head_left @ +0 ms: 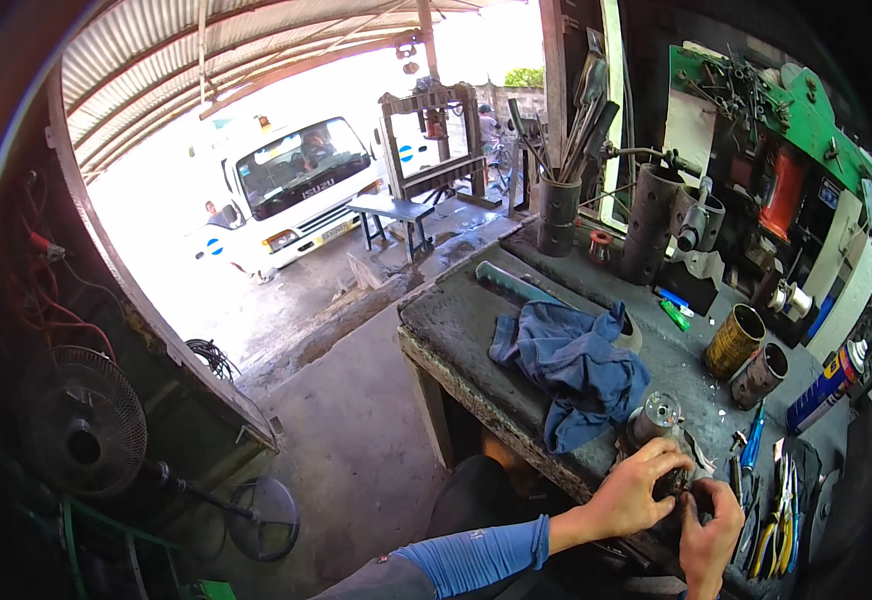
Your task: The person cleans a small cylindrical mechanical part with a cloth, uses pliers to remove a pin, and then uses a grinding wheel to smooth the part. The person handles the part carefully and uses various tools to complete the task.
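At the near edge of the workbench [436, 335], my left hand [628, 492] reaches in from the lower middle with its fingers bent and pressed together. My right hand [712, 535] meets it from the right, thumb and fingers pinched. Between the fingertips is something small and dark, mostly hidden by the hands, so I cannot make out what it is. Just beyond my left hand stands a round silver-grey metal part [659, 412]. A crumpled blue cloth [581, 365] lies farther left on the bench.
Right of my hands lie yellow-handled pliers [782, 530] and a blue-handled screwdriver [753, 440]. Behind them stand a spray can [828, 385], a yellowish metal sleeve [734, 340] and a holder of rods [559, 215]. A fan [81, 425] is at left; a white truck [301, 180] stands outside.
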The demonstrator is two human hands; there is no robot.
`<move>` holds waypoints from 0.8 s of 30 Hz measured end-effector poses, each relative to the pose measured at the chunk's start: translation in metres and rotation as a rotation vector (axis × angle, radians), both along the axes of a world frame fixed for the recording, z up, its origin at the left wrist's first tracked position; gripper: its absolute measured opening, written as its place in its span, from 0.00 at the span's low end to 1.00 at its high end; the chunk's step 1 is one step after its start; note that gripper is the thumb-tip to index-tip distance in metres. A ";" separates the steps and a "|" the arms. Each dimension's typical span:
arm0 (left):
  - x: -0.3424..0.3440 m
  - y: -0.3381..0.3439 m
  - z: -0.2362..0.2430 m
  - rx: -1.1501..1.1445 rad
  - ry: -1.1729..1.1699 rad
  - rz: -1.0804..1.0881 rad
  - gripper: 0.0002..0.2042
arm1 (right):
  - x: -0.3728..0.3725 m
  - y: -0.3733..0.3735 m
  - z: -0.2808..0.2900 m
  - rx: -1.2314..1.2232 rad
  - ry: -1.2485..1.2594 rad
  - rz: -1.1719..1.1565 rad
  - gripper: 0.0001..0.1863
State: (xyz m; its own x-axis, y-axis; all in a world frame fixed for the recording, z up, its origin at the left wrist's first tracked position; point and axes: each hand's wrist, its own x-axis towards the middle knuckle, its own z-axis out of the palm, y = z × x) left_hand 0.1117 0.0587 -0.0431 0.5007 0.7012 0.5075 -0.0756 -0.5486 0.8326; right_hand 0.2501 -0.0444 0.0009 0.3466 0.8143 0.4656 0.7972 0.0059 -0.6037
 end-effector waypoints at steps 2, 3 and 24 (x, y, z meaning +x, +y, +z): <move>0.001 0.002 0.001 0.007 -0.007 -0.010 0.26 | 0.000 -0.001 0.006 0.012 -0.014 0.039 0.10; 0.001 0.002 0.003 0.012 -0.015 -0.016 0.26 | 0.002 0.000 0.004 0.033 -0.021 0.066 0.12; 0.000 0.011 0.008 -0.079 -0.035 -0.100 0.26 | 0.010 -0.005 0.013 0.082 0.304 0.076 0.08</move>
